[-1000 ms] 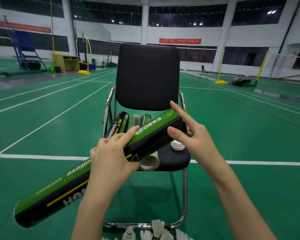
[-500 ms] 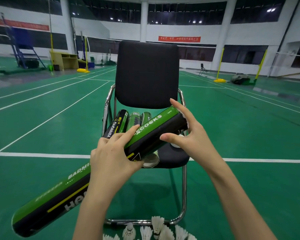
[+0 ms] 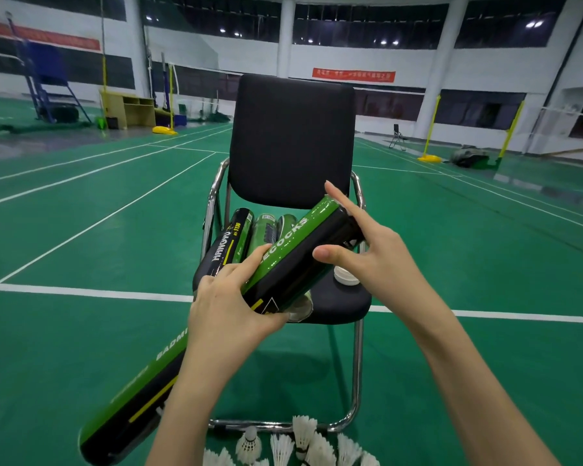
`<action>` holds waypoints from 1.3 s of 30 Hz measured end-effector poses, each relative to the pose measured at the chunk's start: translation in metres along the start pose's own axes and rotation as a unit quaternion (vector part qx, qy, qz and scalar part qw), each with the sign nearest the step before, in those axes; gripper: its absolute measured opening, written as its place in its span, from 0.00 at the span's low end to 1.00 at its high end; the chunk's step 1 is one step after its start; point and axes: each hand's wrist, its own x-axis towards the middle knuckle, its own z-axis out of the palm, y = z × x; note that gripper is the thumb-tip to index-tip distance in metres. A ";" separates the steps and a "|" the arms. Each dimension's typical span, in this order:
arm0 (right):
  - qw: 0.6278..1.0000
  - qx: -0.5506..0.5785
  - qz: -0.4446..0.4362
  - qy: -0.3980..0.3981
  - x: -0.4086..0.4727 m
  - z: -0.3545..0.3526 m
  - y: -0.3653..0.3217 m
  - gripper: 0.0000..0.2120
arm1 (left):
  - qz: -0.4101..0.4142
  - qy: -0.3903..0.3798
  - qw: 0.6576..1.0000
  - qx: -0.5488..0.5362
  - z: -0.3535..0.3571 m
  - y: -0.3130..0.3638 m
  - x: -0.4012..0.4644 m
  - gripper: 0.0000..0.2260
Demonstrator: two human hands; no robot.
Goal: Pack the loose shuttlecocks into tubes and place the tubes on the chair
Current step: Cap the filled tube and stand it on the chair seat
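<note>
Tube [image 3: 283, 264] held mid-length in the left hand [image 3: 229, 311], long axis running 7 to 1 o'clock, far end over the chair [image 3: 344, 297] seat. Right hand [image 3: 374, 260] is at that end, index and thumb pinching the rim; cap state cannot be told. Versus the earlier frame, little is changed. Shuttlecocks [image 3: 303, 442] lie loose at 6 o'clock.
</note>
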 end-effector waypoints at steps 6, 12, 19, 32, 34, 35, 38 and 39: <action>0.999 -0.022 -0.004 -0.030 0.001 -0.008 -0.006 0.34 | -0.016 -0.019 0.998 -0.060 0.010 0.000 -0.001 0.40; 0.998 0.025 -0.003 -0.054 0.004 -0.021 -0.005 0.31 | -0.002 -0.018 0.999 -0.047 0.011 0.007 -0.002 0.40; 0.990 0.073 0.027 -0.122 0.002 -0.016 0.007 0.34 | -0.006 -0.034 0.999 -0.035 0.003 -0.005 -0.006 0.40; 0.965 0.193 0.093 -0.154 -0.014 -0.040 0.019 0.24 | 0.046 -0.047 0.997 0.028 0.010 -0.008 -0.005 0.42; 0.962 0.220 0.095 -0.134 -0.017 -0.043 0.025 0.25 | 0.076 -0.041 0.995 0.058 0.015 -0.006 -0.003 0.44; 0.961 0.229 0.093 -0.124 -0.019 -0.044 0.028 0.26 | 0.084 -0.041 0.993 0.079 0.017 -0.006 -0.003 0.45; 0.957 0.263 0.087 -0.092 -0.026 -0.050 0.038 0.32 | 0.086 -0.029 0.991 0.096 0.017 -0.007 -0.003 0.46; 0.954 0.279 0.086 -0.074 -0.028 -0.053 0.040 0.35 | 0.084 -0.017 0.993 0.083 0.016 -0.008 -0.003 0.46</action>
